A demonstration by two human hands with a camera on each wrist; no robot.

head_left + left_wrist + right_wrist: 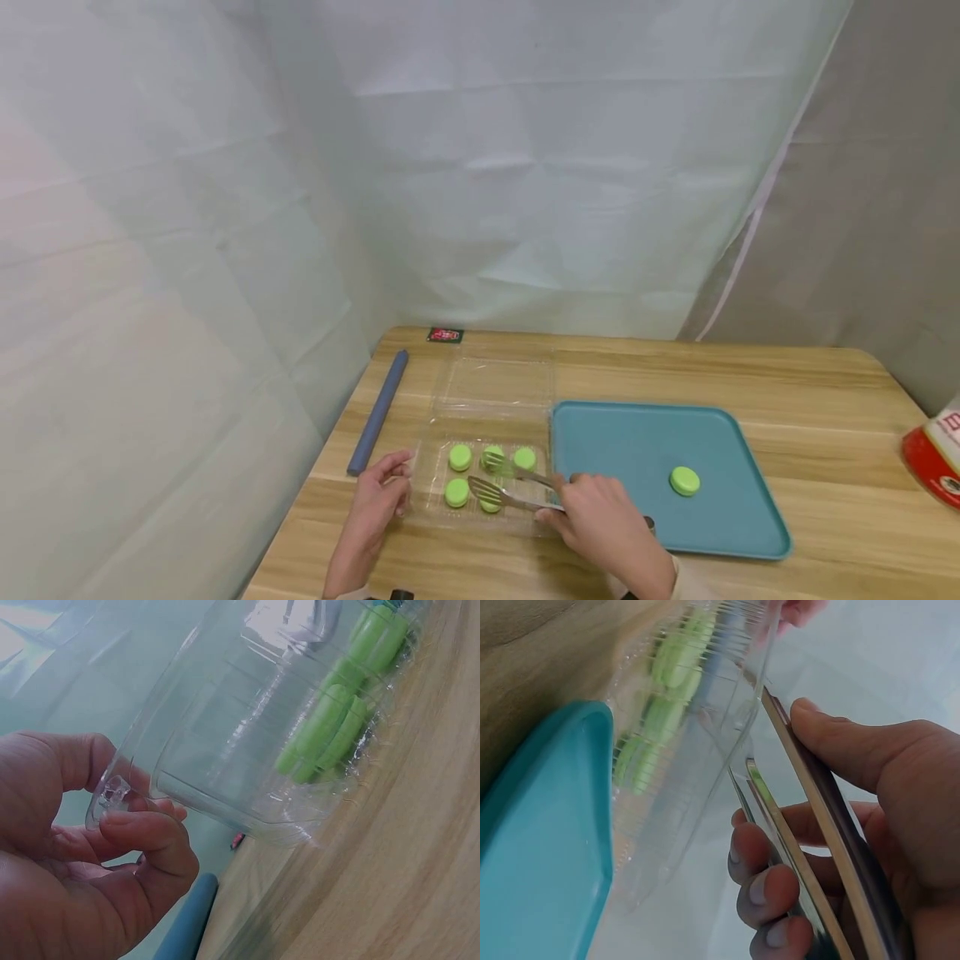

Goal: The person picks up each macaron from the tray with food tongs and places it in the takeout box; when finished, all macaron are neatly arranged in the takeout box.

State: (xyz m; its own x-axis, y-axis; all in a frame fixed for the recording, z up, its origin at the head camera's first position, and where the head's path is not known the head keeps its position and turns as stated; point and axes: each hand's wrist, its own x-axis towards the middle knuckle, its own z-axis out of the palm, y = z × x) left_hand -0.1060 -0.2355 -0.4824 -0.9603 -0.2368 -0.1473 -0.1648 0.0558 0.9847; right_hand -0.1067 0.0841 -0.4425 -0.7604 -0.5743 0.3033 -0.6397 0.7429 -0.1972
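A pair of metal tongs [517, 502] is held by the right hand [603, 521] in the lower middle of the frame, its fingers clamped around the two arms. The long axis is laid nearly crosswise, the slotted heads pointed left and slightly up, the handle end turned to the lower right. The two arms are spread apart, and the heads are seen over the middle pair of green macarons [460, 457] in a clear plastic box [429, 483]. The box rim is pinched at the left by the left hand [375, 504], its thumb and fingers closed on the thin edge.

The box's right edge is set close beside a blue tray [615, 450], where a single macaron [685, 481] is placed near the middle. A strip of wood is left between the box and a blue rod [378, 412], which is slanted toward the upper right. The clear lid [495, 383] is folded back toward the counter's far edge, near a small dark card [446, 335].

The counter [825, 400] is striped with pale wood grain. The tray is matte, with rounded corners and a raised rim; the macarons are round and smooth-topped. A red and white container [941, 458] is cut off by the right edge.
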